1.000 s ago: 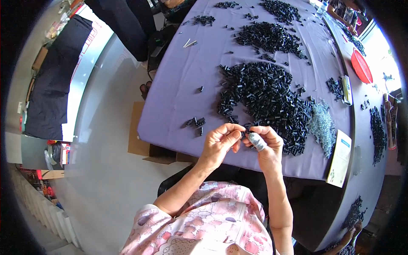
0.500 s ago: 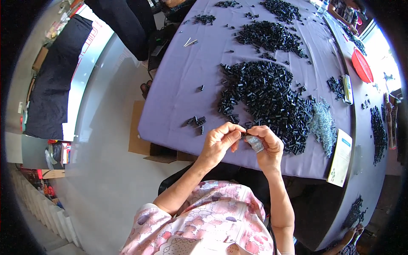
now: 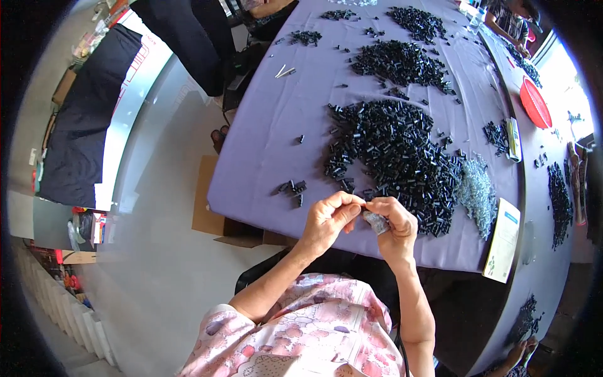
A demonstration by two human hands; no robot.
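Note:
My left hand (image 3: 328,225) is closed in a pinch above the table's near edge. Its fingertips meet those of my right hand (image 3: 399,231), and a tiny dark bit shows at the meeting point, too small to name. Curled fingers of the right hand keep a clump of small clear, silvery pieces (image 3: 377,222) against the palm. Just beyond both hands spreads a large heap of short black cylindrical pieces (image 3: 396,151). Beside it on the right lies a pile of small clear pieces (image 3: 477,191). A few black pieces (image 3: 291,190) sit apart, left of my hands.
More black heaps (image 3: 402,63) lie farther up the lilac-covered table (image 3: 264,138). A printed sheet (image 3: 502,242) rests at the right edge, near a second table with a red basket (image 3: 535,102). Other people (image 3: 509,25) sit at the far right. An open cardboard box (image 3: 207,210) stands below the table.
The fingertips of my two hands have drawn closer together, hiding more of the dark bit between them. The whole table sits slightly lower in the view.

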